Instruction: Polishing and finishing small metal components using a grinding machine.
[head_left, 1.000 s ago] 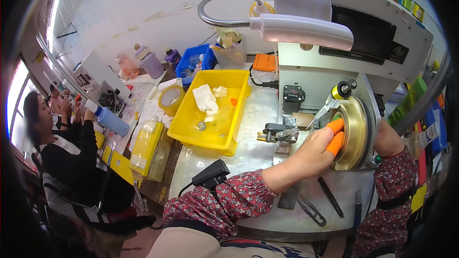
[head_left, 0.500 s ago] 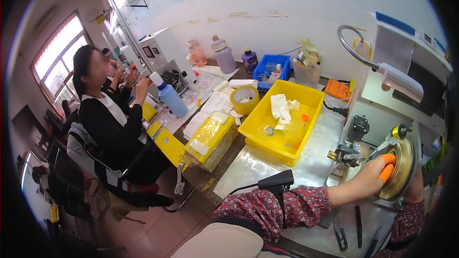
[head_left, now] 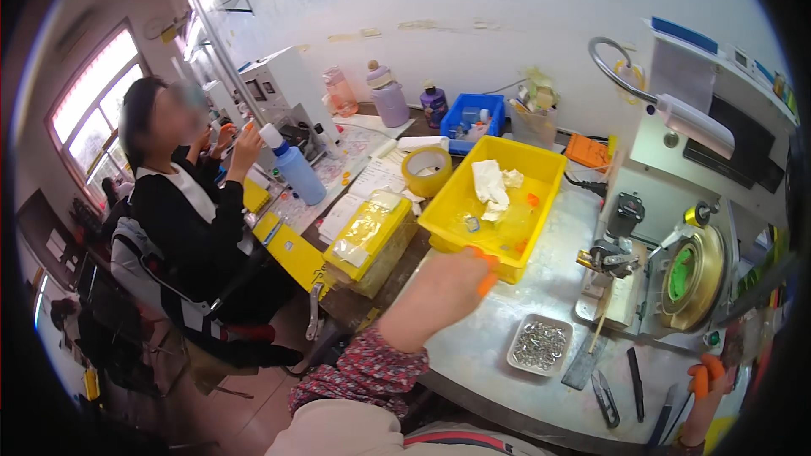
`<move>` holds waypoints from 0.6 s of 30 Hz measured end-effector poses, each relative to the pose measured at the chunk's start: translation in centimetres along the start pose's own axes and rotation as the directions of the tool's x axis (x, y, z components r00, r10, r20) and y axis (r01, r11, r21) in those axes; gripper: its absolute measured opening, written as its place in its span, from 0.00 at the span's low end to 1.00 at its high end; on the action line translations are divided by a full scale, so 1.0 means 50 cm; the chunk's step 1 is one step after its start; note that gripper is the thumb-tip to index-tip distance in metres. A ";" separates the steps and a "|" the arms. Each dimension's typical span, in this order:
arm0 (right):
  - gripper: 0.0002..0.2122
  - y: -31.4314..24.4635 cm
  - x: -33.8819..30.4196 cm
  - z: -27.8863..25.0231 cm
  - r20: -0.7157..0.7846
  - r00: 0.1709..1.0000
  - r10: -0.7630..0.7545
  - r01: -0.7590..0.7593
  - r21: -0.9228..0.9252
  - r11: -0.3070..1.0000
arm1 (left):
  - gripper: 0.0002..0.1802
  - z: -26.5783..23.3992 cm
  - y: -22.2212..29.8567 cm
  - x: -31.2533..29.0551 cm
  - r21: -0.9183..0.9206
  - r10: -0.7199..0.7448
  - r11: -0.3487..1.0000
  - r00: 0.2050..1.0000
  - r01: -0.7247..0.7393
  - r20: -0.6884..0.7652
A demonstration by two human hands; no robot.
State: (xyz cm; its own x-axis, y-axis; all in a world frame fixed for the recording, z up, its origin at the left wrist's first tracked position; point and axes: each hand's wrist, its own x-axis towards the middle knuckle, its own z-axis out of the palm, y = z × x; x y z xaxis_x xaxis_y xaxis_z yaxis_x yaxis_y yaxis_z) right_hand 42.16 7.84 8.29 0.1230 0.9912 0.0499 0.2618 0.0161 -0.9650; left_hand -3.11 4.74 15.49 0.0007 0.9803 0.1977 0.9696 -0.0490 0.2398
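Observation:
My left hand [head_left: 448, 285] reaches out from a flowered sleeve, with orange finger cots on its tips. It hovers at the near wall of a yellow bin [head_left: 446, 221] that holds white wipes and small parts. The fingers are curled, and I cannot see anything in them. My right hand [head_left: 706, 382] shows only its orange-tipped fingers at the lower right, by the table's edge. Between the hands sits a small metal tray [head_left: 541, 344] of shiny parts. A machine with a brass disc [head_left: 688, 274] and a green centre stands at the right.
Snips [head_left: 605, 394] and dark hand tools [head_left: 635, 380] lie near the table's front. A tape roll [head_left: 427, 171], a yellow lidded box [head_left: 372, 235], a blue bin [head_left: 473, 115] and bottles stand further back. A person [head_left: 182, 203] sits at the left bench.
My view has swung left. My left hand came off the brass disc and moved left to the yellow bin. My right hand dropped to the table's lower right edge.

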 end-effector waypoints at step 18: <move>0.06 -0.012 -0.154 0.204 0.071 0.923 -0.379 0.382 -0.307 0.872 | 0.14 -0.149 0.236 -0.038 -0.553 0.663 -0.731 -0.219 -0.400 -0.716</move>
State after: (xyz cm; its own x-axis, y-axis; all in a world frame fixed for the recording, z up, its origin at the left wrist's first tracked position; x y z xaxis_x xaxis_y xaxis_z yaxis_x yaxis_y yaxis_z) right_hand 31.27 1.56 5.88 -0.0538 0.9176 0.3938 0.5690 0.3522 -0.7431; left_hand 6.49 0.88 25.05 0.4669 -0.3846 0.7963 -0.8441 -0.4621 0.2718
